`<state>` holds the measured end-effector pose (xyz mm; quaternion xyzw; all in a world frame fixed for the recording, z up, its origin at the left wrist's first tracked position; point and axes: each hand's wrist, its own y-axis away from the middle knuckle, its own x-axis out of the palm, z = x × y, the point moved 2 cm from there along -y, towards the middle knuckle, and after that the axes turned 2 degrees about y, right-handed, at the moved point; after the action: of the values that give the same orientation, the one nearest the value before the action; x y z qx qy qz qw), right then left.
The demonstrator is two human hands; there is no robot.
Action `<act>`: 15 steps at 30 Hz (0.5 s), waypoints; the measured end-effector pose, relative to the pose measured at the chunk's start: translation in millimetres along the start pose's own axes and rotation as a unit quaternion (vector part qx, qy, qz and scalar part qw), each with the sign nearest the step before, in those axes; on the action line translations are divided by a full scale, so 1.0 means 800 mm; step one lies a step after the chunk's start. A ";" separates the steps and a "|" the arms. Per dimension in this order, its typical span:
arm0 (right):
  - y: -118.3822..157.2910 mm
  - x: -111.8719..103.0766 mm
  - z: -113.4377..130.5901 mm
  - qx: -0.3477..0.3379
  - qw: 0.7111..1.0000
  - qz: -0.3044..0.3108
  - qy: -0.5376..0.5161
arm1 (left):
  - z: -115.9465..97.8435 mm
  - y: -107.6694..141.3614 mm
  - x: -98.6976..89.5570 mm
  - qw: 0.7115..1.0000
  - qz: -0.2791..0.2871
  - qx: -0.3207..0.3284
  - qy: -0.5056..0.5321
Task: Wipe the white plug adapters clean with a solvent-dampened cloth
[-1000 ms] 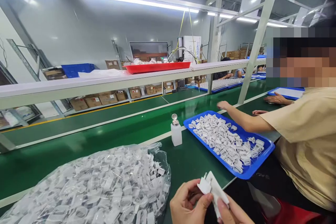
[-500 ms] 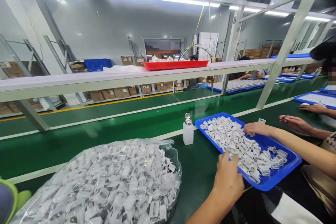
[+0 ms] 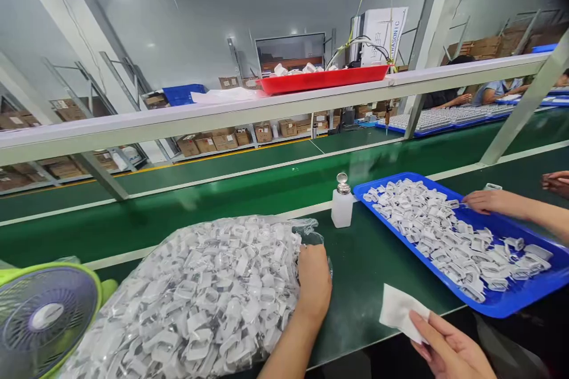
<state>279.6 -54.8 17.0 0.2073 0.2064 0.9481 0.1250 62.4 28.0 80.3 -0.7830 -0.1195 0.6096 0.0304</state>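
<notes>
My left hand [image 3: 315,275] reaches into the mouth of a clear plastic bag [image 3: 213,296] full of small white plastic housings. Its fingers are curled among them, and whatever they grip is hidden. My right hand [image 3: 448,340], low at the front, pinches a folded white cloth [image 3: 400,311] between thumb and fingers. Right of the bag, a blue tray [image 3: 502,311] holds many loose white housings [image 3: 427,219]. A white dispenser bottle [image 3: 342,207] with a metal top stands between bag and tray.
A co-worker's hand [image 3: 493,201] is at the tray's far right side. A green fan [image 3: 48,317] stands left of the bag. Above the green belt [image 3: 213,189] runs a shelf rail [image 3: 213,118], which carries a red tray [image 3: 324,80].
My left hand has moved from the blue tray's near edge to the bag's mouth. My right hand has come into view with the cloth. The view has shifted, showing more of the fan.
</notes>
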 end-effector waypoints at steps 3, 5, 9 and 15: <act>0.004 0.018 0.008 0.014 1.000 0.023 0.007 | -0.001 0.000 -0.011 0.999 -0.020 -0.018 0.023; -0.001 0.013 0.006 -0.001 0.999 0.014 0.041 | -0.011 0.011 -0.009 0.998 -0.022 -0.011 0.049; -0.018 -0.011 -0.003 -0.096 0.982 -0.020 0.160 | -0.046 0.048 0.024 0.995 0.013 0.022 0.096; -0.028 -0.033 -0.010 -0.158 0.952 -0.090 0.248 | -0.058 0.090 0.065 0.986 0.070 0.063 0.139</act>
<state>303.0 -46.0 -8.3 -0.0758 0.0960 0.9750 0.1858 129.3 -25.9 29.2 -0.8633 -0.0202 0.5015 0.0526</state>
